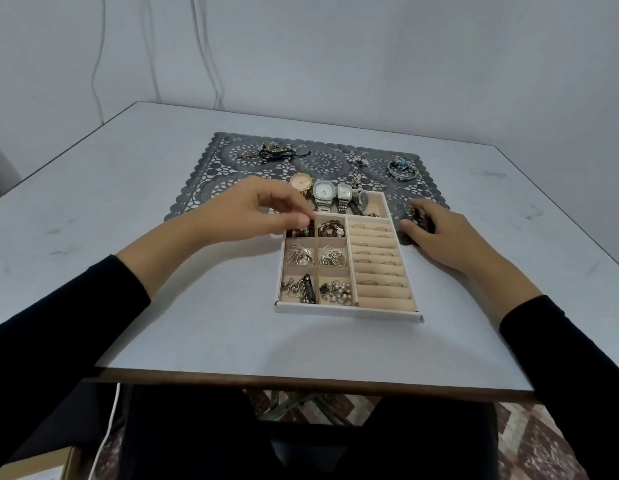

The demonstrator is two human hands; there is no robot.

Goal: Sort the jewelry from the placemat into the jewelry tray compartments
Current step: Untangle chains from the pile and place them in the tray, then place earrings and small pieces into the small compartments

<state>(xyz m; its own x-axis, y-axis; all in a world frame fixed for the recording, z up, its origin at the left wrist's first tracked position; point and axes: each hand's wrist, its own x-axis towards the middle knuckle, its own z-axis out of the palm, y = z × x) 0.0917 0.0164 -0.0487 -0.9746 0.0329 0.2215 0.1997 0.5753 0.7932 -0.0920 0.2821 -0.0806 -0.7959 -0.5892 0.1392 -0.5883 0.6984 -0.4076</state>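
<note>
The white jewelry tray (346, 310) on the counter (162, 306) holds four watches (323, 192) in its 12 o'clock compartment, pieces in all six square compartments at 9 o'clock, and rings (381, 268) in rolls at 3 o'clock. On the grey placemat (211, 174) beyond lie a black cord bundle (278, 154) at 11 o'clock and bangles (401, 168) at 1 o'clock. The left hand (263, 209) hovers over the far-left square with its fingers (290, 202) bunched, and I cannot tell whether they grip anything; the right hand (443, 233) curls round a dark beaded piece (420, 216) at 2 o'clock.

Jewelry tray (346, 310) on the table (197, 323), far end atop the placemat (232, 147), watches (323, 192) in its far compartment.
</note>
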